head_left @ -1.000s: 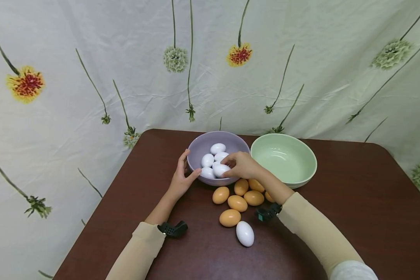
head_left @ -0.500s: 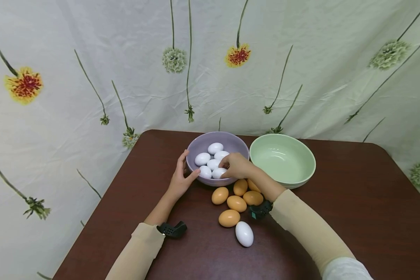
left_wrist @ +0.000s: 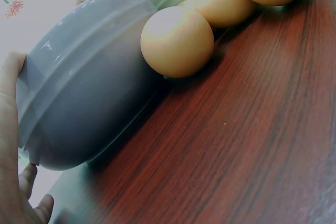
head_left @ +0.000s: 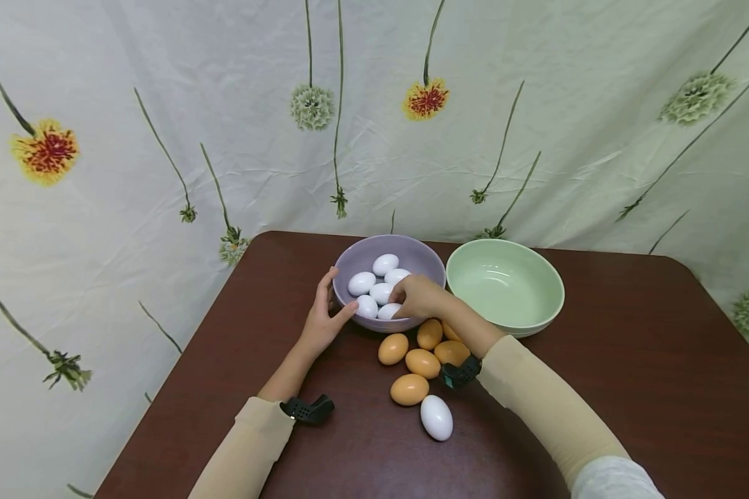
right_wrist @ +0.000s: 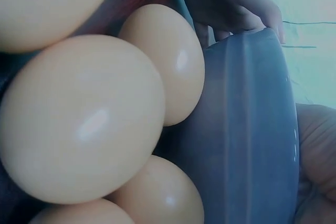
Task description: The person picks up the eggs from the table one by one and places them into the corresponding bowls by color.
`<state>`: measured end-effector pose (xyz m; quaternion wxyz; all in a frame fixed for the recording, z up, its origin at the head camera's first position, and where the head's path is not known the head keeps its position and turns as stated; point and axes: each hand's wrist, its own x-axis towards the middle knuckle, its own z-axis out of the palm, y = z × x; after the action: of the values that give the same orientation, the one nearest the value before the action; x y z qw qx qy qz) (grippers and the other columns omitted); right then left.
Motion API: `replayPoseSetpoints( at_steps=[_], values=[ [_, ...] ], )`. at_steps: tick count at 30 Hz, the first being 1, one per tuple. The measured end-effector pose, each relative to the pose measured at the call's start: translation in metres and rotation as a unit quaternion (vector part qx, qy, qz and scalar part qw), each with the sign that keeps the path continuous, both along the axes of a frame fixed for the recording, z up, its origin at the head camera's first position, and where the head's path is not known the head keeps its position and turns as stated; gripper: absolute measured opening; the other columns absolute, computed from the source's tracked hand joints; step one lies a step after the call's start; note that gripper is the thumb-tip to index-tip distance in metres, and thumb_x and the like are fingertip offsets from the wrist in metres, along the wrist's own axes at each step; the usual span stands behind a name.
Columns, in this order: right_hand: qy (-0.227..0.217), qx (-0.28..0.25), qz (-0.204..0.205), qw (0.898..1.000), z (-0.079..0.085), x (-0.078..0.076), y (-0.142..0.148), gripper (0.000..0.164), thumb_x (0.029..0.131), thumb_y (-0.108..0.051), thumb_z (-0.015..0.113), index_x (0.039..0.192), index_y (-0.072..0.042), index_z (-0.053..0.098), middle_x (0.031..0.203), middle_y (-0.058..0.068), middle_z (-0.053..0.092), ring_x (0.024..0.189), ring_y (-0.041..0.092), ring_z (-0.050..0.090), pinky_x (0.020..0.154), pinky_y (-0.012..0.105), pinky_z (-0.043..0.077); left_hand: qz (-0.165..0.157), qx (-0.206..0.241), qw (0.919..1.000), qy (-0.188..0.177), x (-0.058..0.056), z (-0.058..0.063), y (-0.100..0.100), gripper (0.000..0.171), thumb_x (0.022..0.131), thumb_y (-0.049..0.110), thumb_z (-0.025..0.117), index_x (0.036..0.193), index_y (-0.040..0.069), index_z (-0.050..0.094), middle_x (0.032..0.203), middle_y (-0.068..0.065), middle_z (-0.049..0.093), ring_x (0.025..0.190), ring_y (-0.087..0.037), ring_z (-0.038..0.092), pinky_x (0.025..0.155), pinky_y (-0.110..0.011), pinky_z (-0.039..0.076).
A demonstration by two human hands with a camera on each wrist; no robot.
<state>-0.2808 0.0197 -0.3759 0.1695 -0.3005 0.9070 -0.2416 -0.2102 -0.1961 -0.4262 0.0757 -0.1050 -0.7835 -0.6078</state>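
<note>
In the head view my left hand (head_left: pixel 322 320) grips the purple bowl (head_left: pixel 424 258) at its left side, thumb over the rim and fingers along the outer wall. The bowl holds several white eggs (head_left: pixel 362 283). My right hand (head_left: pixel 422 296) reaches over the bowl's right rim, its fingers bent round a white egg (head_left: pixel 390 311) lying low at the front of the bowl. The fingertips partly hide that egg. In the left wrist view the bowl wall (left_wrist: pixel 100 87) stands beside my left hand (left_wrist: pixel 10 145). The right wrist view shows my right hand (right_wrist: pixel 317 156) at the rim.
Several brown eggs (head_left: pixel 422 363) lie in front of the purple bowl, some under the right forearm. A lone white egg (head_left: pixel 437 417) lies nearest the person. A green bowl (head_left: pixel 505 284) with nothing in it stands right beside the purple one. A flowered cloth (head_left: pixel 256 125) hangs behind the table (head_left: pixel 630 333).
My right hand has lowered a white egg into the front of the purple bowl, and the white eggs inside have shifted leftward. The left hand has stayed in place.
</note>
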Motion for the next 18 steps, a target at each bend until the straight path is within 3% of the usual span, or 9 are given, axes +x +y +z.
replayPoseSetpoints(
  at_steps=[10,18],
  values=[
    [0.015,-0.115,-0.021,0.993,-0.006,0.008,0.011,0.037,0.082,-0.017,0.079,0.115,-0.003,0.07,0.109,0.009,0.07,0.107,0.025,0.062,0.094,0.038,0.047,-0.001,0.0,1.0,0.005,0.0,-0.001,0.0,0.076,0.093,0.009,0.063,0.153,0.0,0.017,0.161,-0.019,0.008,0.146,-0.033,0.014,0.111,-0.059,0.019],
    [-0.034,-0.258,-0.026,0.965,-0.006,0.017,0.025,0.038,0.084,-0.011,0.076,0.117,0.005,0.067,0.114,0.017,0.068,0.108,0.026,0.062,0.097,0.038,0.046,0.001,0.003,1.0,0.003,0.0,-0.001,0.001,0.076,0.093,0.01,0.064,0.152,-0.001,0.018,0.161,-0.018,0.008,0.146,-0.033,0.015,0.111,-0.06,0.019]
  ],
)
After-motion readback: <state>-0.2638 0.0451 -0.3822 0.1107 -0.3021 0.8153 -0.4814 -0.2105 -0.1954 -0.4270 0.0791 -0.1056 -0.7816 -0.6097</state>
